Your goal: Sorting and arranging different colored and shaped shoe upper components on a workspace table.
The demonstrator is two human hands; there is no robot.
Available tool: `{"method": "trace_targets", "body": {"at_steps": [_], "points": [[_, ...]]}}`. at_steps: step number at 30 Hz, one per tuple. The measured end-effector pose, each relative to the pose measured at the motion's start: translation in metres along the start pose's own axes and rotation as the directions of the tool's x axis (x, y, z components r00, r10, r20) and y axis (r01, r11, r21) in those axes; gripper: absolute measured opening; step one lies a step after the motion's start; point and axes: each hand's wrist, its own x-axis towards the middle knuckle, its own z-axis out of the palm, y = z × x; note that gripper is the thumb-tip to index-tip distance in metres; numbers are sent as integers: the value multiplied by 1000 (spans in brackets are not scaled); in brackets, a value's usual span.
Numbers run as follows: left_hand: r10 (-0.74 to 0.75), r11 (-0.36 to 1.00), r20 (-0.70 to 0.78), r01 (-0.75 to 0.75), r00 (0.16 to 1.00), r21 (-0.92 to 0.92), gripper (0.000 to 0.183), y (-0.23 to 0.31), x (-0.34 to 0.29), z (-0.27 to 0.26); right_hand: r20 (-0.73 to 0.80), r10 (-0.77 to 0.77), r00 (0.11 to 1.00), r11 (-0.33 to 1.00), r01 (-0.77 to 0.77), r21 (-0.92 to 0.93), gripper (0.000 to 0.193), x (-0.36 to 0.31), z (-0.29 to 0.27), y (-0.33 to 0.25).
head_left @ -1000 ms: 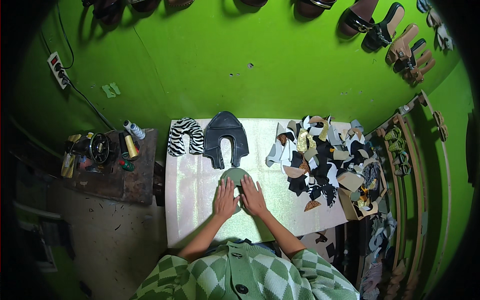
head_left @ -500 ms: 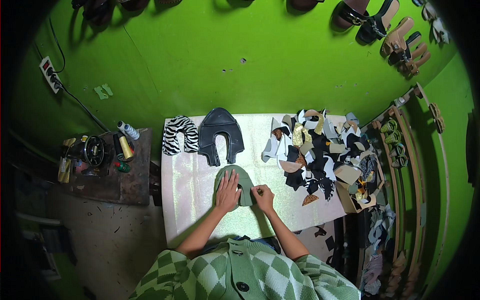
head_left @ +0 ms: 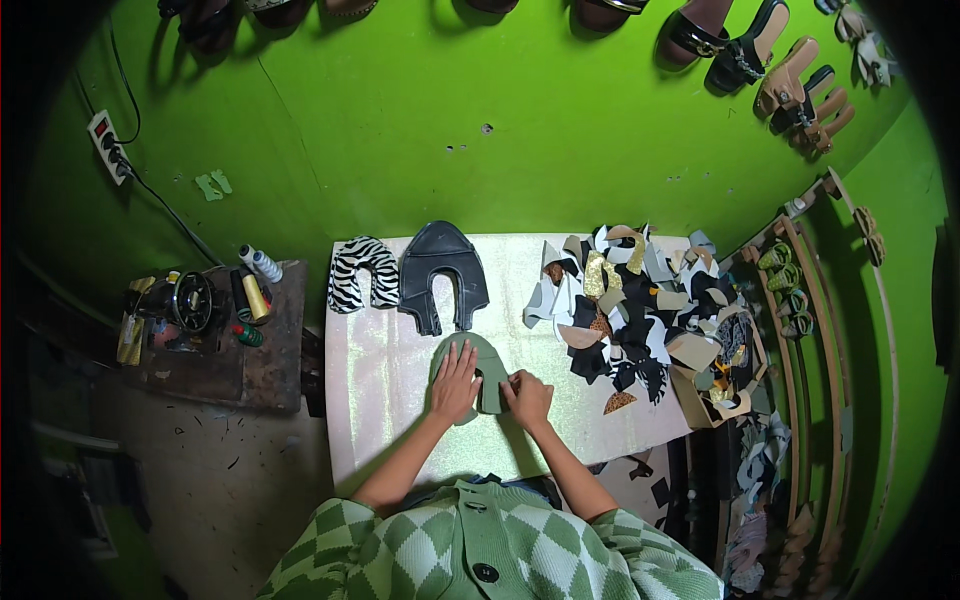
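An olive-green, U-shaped piece (head_left: pixel 488 352), resembling a shoe upper, lies on the pale shiny tabletop in front of me. My left hand (head_left: pixel 457 385) rests flat on its left side, fingers stretched out. At the piece's right edge, my right hand (head_left: pixel 528 398) is closed in a pinch, with thumb and fingertips on that edge. Just beyond it sit a black U-shaped piece (head_left: pixel 440 250) with a peaked top and a zebra-striped U-shaped piece (head_left: pixel 363 262), side by side.
Mixed offcuts (head_left: pixel 610 310) are heaped on the table's right side, beside a scrap-filled cardboard box (head_left: pixel 690 405). To the left, a dark wooden bench (head_left: pixel 230 375) carries a machine with a handwheel (head_left: pixel 192 302) and thread cones (head_left: pixel 256 298). Sandals (head_left: pixel 790 75) line the green wall above.
The right hand's fingers have shifted slightly along the green piece's edge. My left hand stays flat in place. The whole view has tilted a little.
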Motion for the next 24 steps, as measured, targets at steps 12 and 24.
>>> {"method": "trace_targets", "body": {"at_steps": [12, 24], "points": [[2, 999, 54, 0, 999, -36, 65, -13, -14, -3, -21, -598, 801, 794, 588, -152, 57, 17, 43, 2], [-54, 998, 130, 55, 990, -3, 66, -7, -7, -2, 33, -598, 801, 794, 598, -115, 58, 28, 47, 10]]}}
